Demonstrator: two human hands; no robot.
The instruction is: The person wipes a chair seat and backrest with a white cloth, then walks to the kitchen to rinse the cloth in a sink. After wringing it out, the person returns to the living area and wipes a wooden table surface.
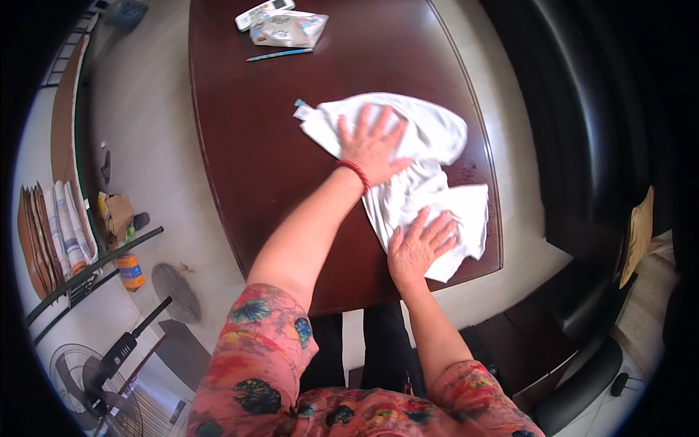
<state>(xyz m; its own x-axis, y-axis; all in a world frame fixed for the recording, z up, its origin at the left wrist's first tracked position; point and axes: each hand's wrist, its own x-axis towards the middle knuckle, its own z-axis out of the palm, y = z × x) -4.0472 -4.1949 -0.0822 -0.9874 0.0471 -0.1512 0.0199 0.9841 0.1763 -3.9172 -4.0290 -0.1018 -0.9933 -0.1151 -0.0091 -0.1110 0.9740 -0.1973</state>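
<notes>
A crumpled white cloth (431, 131), possibly a garment, lies across the dark red-brown wooden table (262, 164). A small white tag (303, 112) sticks out at its upper left corner. My left hand (374, 142), with a red cord bracelet (356, 172) at the wrist, rests palm down on the upper part of the cloth, fingers spread. Nearer to me, my right hand (418, 251) lies flat on the lower part, close to the table's right corner. Neither hand grips the fabric. Between the hands the cloth is bunched into folds.
At the table's far end lie a soft printed packet (289, 30), a white flat object (262, 12) and a blue striped pencil (279, 54). A black sofa (573, 136) stands to the right. On the left are a fan (93, 382), an orange-and-blue box (130, 272) and folded cardboard (41, 240).
</notes>
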